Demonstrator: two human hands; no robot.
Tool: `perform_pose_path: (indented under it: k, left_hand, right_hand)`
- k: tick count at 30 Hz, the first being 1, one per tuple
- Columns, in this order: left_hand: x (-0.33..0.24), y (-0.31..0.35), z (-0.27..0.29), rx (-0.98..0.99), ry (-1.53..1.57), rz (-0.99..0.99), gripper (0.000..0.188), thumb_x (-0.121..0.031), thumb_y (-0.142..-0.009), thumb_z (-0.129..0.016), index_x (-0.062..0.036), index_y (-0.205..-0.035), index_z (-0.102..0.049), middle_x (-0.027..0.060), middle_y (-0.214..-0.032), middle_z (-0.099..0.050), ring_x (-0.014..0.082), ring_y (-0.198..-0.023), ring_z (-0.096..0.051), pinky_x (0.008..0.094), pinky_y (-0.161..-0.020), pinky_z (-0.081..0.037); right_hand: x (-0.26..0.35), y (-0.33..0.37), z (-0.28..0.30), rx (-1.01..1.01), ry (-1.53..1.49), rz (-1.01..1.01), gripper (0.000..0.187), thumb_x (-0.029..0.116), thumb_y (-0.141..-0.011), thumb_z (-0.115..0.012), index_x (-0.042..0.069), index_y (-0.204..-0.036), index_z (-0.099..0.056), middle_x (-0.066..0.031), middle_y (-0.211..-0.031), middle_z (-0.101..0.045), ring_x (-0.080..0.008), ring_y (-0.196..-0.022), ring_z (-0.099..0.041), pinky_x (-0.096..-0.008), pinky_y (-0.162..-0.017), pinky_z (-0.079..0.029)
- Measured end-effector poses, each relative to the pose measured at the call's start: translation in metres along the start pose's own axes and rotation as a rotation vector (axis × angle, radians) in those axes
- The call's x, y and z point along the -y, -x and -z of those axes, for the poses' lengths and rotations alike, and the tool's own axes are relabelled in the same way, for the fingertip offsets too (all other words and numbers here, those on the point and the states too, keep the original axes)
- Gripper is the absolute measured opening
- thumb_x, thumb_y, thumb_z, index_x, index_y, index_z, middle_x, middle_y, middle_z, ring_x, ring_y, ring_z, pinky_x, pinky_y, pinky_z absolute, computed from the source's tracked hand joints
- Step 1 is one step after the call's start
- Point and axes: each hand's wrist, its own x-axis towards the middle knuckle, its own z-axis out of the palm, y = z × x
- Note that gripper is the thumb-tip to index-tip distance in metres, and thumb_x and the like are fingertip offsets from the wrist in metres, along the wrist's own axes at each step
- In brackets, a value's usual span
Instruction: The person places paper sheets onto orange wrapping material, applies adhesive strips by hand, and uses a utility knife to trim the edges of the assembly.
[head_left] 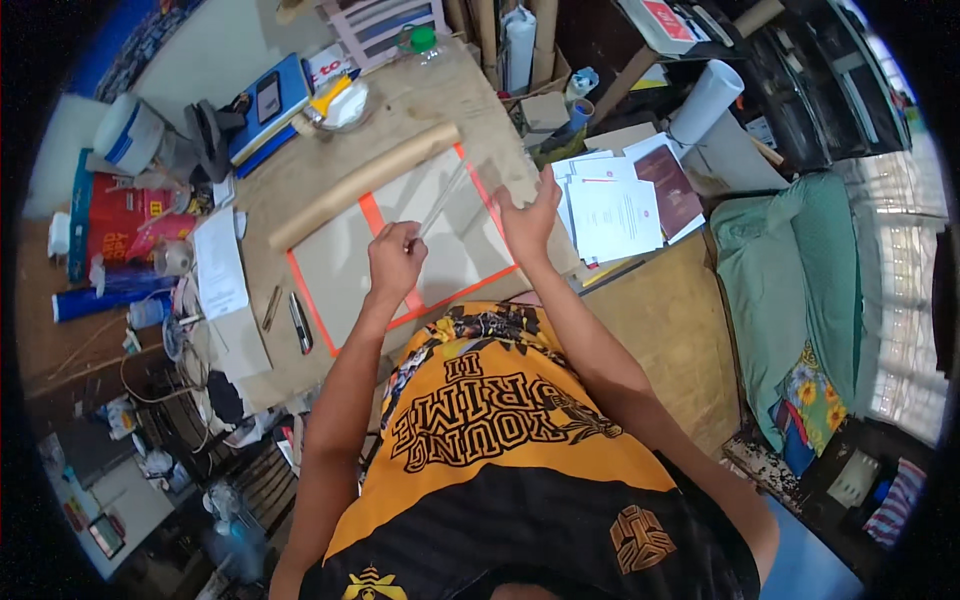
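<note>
Two grey boards (335, 270), edged and joined down the middle with bright orange tape, lie flat in front of me on the table. My left hand (397, 262) is closed over the middle tape band, its fingers pinched on the near end of a thin clear strip (442, 205) that looks like a ruler. The strip slants away to the upper right across the right-hand board. At that board's right edge my right hand (530, 218) is open, thumb and fingers apart, with nothing in it. Along the boards' far side rests a brown paper roll (365, 185).
A cutter knife (300, 323) lies left of the boards. Farther back are a white bowl with a yellow-handled brush (335, 98), a phone (268, 97) on blue books, and a green-capped bottle (423, 42). Printed papers (610, 212) and a maroon folder (664, 188) sit at right.
</note>
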Motion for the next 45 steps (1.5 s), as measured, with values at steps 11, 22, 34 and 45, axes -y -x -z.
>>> perform_pose_path:
  k: [11, 22, 34, 45]
  left_hand:
    - [-0.099, -0.033, 0.01, 0.11, 0.353, 0.059, 0.02, -0.003, -0.07, -0.068, 0.002, -0.089, -0.066, 0.0095, -0.074, -0.066, 0.0088, -0.062, -0.059, 0.0244, -0.056, -0.048]
    - [-0.136, -0.029, -0.008, -0.004, 0.157, -0.226, 0.015, -0.001, -0.07, -0.068, 0.0016, -0.084, -0.063, 0.0054, -0.072, -0.061, 0.0081, -0.057, -0.055, 0.024, -0.051, -0.045]
    - [-0.126, -0.051, 0.008, 0.461, 0.772, 0.089, 0.007, -0.003, -0.087, -0.059, -0.001, -0.093, -0.056, 0.0062, -0.084, -0.066, 0.008, -0.073, -0.056, 0.0216, -0.063, -0.042]
    - [-0.097, -0.035, -0.003, 0.341, 1.201, 0.256, 0.008, -0.006, -0.087, -0.06, -0.0042, -0.095, -0.059, 0.0048, -0.083, -0.065, 0.0085, -0.069, -0.056, 0.0218, -0.061, -0.041]
  right_hand:
    - [0.082, -0.04, 0.066, 0.508, -0.747, -0.415, 0.023, 0.011, -0.08, -0.071, -0.009, -0.091, -0.067, -0.0094, -0.069, -0.066, -0.0109, -0.059, -0.063, -0.0227, -0.052, -0.053]
    - [0.068, -0.058, 0.082, 0.495, -0.77, -0.562, 0.015, 0.003, -0.078, -0.068, -0.008, -0.087, -0.063, -0.0113, -0.074, -0.066, -0.014, -0.058, -0.063, -0.0241, -0.053, -0.054]
    - [0.088, -0.079, 0.101, 0.609, -0.733, -0.445, 0.015, 0.001, -0.078, -0.069, -0.009, -0.089, -0.064, -0.0102, -0.071, -0.065, -0.0124, -0.059, -0.063, -0.0233, -0.053, -0.054]
    - [0.092, -0.079, 0.086, 0.747, -0.774, -0.48, 0.016, 0.003, -0.082, -0.063, -0.009, -0.093, -0.062, -0.0133, -0.079, -0.066, -0.0178, -0.062, -0.065, -0.0275, -0.058, -0.056]
